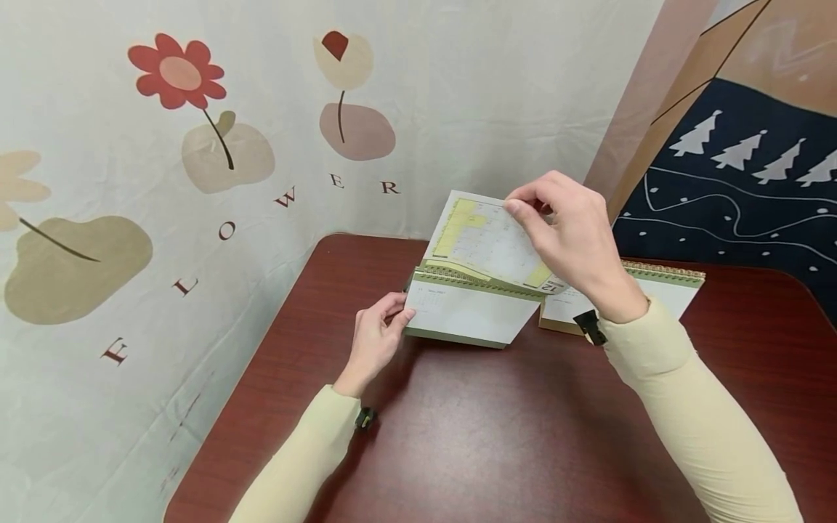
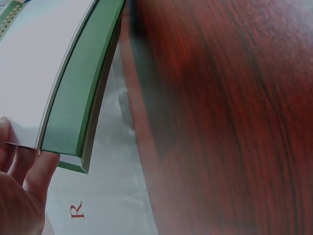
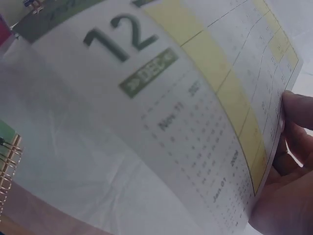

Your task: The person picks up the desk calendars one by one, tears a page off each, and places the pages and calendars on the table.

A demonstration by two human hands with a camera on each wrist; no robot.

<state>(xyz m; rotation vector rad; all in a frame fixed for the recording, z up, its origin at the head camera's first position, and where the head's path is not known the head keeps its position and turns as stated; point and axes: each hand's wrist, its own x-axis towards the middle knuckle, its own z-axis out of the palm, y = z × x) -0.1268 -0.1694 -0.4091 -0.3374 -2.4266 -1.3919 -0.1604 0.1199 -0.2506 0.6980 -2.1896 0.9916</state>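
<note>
A spiral-bound desk calendar (image 1: 461, 316) with a green base stands on the table, tilted. My left hand (image 1: 378, 338) grips its left edge, thumb on the white front page and fingers behind. In the left wrist view those fingers (image 2: 41, 171) lie against the end of the green base strip (image 2: 80, 98). Above the coil, a raised calendar page (image 1: 484, 236) is pinched at its free edge by my right hand (image 1: 575, 236). Up close in the right wrist view, the page (image 3: 195, 54) curves and reads 12 DEC beside a yellow-bordered grid.
A second spiral-bound calendar (image 1: 660, 290) stands to the right, partly behind my right wrist. Both rest on a dark red wooden table (image 1: 471, 428). A white cloth (image 1: 497, 87) with printed flowers hangs behind, and a dark cloth (image 1: 752, 211) with trees hangs at right.
</note>
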